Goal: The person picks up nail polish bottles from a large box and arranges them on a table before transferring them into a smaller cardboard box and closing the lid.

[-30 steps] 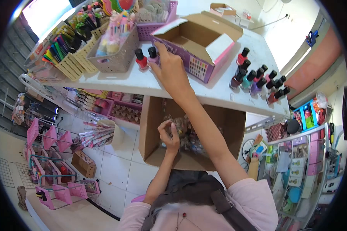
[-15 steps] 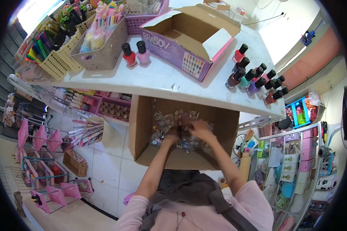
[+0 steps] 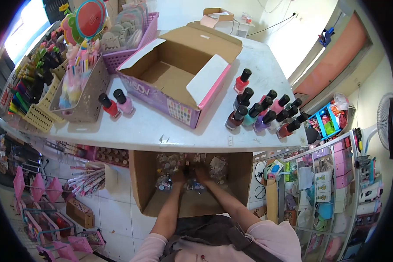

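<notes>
Two hands work low in the middle of the frame, inside a brown cardboard carton (image 3: 153, 192) that stands on the floor under the tabletop (image 3: 131, 131). The left hand (image 3: 179, 178) and the right hand (image 3: 201, 172) lie close together on a heap of small clear packets (image 3: 170, 163); whether their fingers are spread or pinching a packet cannot be told, since they are small, shaded and partly lost among the packets. What the packets contain is too small to make out, and the tabletop's front edge cuts off the far part of the carton.

Above, on the white tabletop, an open purple and pink box (image 3: 174, 83) shows lettering on its side that reads partly "…SOV", beside a printed chart of colour swatches. To its left stand a red and a pink nail polish bottle (image 3: 111, 105), both black-capped, next to a grey basket (image 3: 85, 94). To its right a cluster of nail polish bottles (image 3: 262, 113) stands in mixed colours. At upper left, yellow baskets of pens (image 3: 28, 91) are cut off by the round edge of the picture.
</notes>
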Available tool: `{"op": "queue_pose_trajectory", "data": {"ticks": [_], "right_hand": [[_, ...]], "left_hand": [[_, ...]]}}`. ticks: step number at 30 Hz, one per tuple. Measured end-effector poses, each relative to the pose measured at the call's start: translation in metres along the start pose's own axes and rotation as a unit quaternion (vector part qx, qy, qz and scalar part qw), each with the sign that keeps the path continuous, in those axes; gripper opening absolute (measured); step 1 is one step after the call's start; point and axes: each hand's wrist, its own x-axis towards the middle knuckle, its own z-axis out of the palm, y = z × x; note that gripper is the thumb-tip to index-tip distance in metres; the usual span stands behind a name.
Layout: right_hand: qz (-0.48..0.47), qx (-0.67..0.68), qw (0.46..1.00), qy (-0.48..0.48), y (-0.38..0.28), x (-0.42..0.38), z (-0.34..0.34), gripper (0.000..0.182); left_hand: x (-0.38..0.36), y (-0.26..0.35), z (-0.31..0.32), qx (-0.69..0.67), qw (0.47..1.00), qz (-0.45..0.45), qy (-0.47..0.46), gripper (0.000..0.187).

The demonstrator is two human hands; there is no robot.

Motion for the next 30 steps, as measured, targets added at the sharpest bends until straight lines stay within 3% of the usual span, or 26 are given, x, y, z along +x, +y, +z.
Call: {"op": "queue_pose_trajectory", "data": {"ticks": [3, 5, 7, 8, 9, 10, 12, 13, 14, 15, 16, 17, 18, 19, 21, 22, 23, 24, 26, 29, 30], "right_hand": [[-0.031, -0.005, 0.999, -0.042, -0.002, 0.006, -0.010, 0.026], [-0.038, -0.015, 0.996, -0.078, -0.002, 0.014, -0.013, 0.026], [-0.051, -0.023, 0.992, -0.114, -0.010, 0.023, -0.021, 0.025], [-0.051, -0.013, 0.998, -0.027, -0.019, 0.023, -0.036, 0.025], [-0.051, -0.003, 0.997, 0.059, -0.028, 0.022, -0.055, 0.025], [-0.059, -0.001, 0.997, 0.057, -0.035, 0.022, -0.070, 0.025], [-0.052, 0.171, 0.978, 0.104, -0.052, 0.020, -0.104, 0.027], [-0.061, 0.174, 0.978, 0.097, -0.069, 0.015, -0.134, 0.027], [-0.009, 0.213, 0.977, 0.019, -0.090, 0.010, -0.172, 0.029], [0.042, 0.248, 0.966, -0.060, -0.110, 0.005, -0.201, 0.031], [0.030, 0.250, 0.966, -0.065, -0.125, 0.002, -0.216, 0.031], [-0.016, 0.346, 0.937, -0.037, -0.137, -0.002, -0.228, 0.032], [-0.059, 0.438, 0.897, -0.009, -0.148, -0.007, -0.241, 0.033], [-0.066, 0.440, 0.895, -0.013, -0.162, -0.009, -0.259, 0.033], [-0.140, 0.535, 0.829, 0.085, -0.187, -0.002, -0.299, 0.033], [-0.141, 0.539, 0.826, 0.085, -0.193, 0.002, -0.316, 0.033], [-0.190, 0.476, 0.847, 0.143, -0.197, 0.007, -0.332, 0.034], [-0.238, 0.408, 0.858, 0.201, -0.200, 0.014, -0.342, 0.036], [-0.218, 0.395, 0.857, 0.250, -0.206, 0.025, -0.346, 0.034], [-0.152, 0.463, 0.812, 0.321, -0.222, 0.041, -0.348, 0.028], [-0.172, 0.462, 0.800, 0.340, -0.227, 0.049, -0.349, 0.026]], "left_hand": [[-0.008, 0.010, -0.015, 0.053, 0.998, 0.005, -0.041, 0.062], [-0.004, 0.000, -0.001, 0.171, 0.982, 0.077, 0.016, 0.066], [0.006, -0.016, 0.020, 0.187, 0.973, 0.120, 0.067, 0.064], [0.009, -0.020, 0.025, 0.203, 0.958, 0.168, 0.116, 0.062], [0.006, -0.017, 0.021, 0.203, 0.958, 0.162, 0.120, 0.062], [0.000, -0.009, 0.013, 0.203, 0.959, 0.147, 0.130, 0.063], [-0.007, 0.001, -0.009, 0.200, 0.962, 0.121, 0.143, 0.064], [-0.007, 0.004, -0.022, 0.128, 0.989, 0.071, 0.012, 0.056], [-0.008, 0.001, -0.030, 0.050, 0.992, 0.020, -0.117, 0.048], [-0.008, -0.014, -0.021, 0.047, 0.993, 0.010, -0.109, 0.048], [-0.003, -0.039, -0.002, 0.048, 0.992, 0.104, -0.058, 0.039], [-0.002, -0.054, 0.007, 0.051, 0.979, 0.197, -0.007, 0.030], [-0.009, -0.042, -0.003, 0.021, 0.988, 0.152, 0.029, 0.020], [-0.025, -0.032, -0.025, 0.022, 0.988, 0.146, 0.034, 0.020], [-0.067, 0.000, -0.082, -0.195, 0.966, 0.153, 0.072, 0.016], [-0.089, 0.015, -0.109, -0.061, 0.909, 0.316, 0.265, 0.014], [-0.113, 0.034, -0.136, -0.056, 0.909, 0.315, 0.266, 0.014], [-0.136, 0.053, -0.162, -0.129, 0.891, 0.290, 0.323, 0.015], [-0.161, 0.070, -0.196, -0.197, 0.863, 0.264, 0.384, 0.017], [-0.184, 0.076, -0.236, -0.223, 0.746, 0.306, 0.548, 0.021], [-0.190, 0.082, -0.254, -0.228, 0.711, 0.322, 0.582, 0.020]]}}
